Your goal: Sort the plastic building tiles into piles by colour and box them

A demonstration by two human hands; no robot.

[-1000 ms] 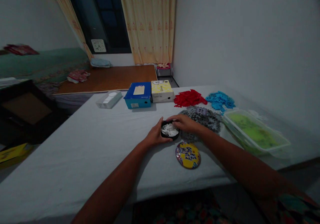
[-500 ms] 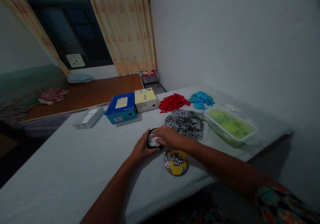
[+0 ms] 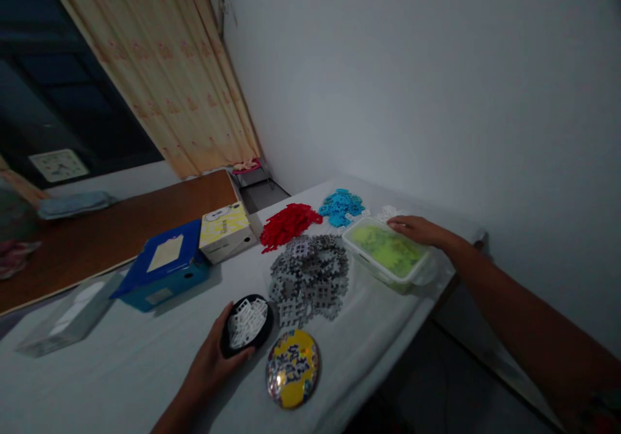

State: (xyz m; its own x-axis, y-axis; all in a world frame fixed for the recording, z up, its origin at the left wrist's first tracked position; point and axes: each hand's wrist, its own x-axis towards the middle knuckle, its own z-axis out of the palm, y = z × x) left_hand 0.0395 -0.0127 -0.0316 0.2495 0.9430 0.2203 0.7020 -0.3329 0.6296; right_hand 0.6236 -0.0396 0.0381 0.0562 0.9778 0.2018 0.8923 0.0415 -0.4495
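Note:
My left hand (image 3: 216, 350) is wrapped round the side of a black round tin (image 3: 269, 327) on the table. White plastic pieces (image 3: 248, 321), flat and lattice-like, fill it. A round yellow lid (image 3: 292, 369) with dark lettering lies just right of the tin. Farther right, my right hand (image 3: 420, 230) is at the far rim of a clear plastic container (image 3: 371, 269) of yellow-green pieces (image 3: 385, 248); its fingers stretch left, partly hidden. Several white pieces (image 3: 388, 213) lie behind the container, close to those fingertips.
Between tin and container spreads a heap of grey pieces (image 3: 310, 275). Behind it are a red pile (image 3: 291, 224) and a blue pile (image 3: 341, 207). A yellow-white box (image 3: 227, 230), a blue box (image 3: 165, 262) and a clear case (image 3: 70, 314) stand leftward. The wall (image 3: 412, 97) borders the table.
My right hand has left the tin and moved right to the container's far rim. My left hand still holds the tin. The view has turned right.

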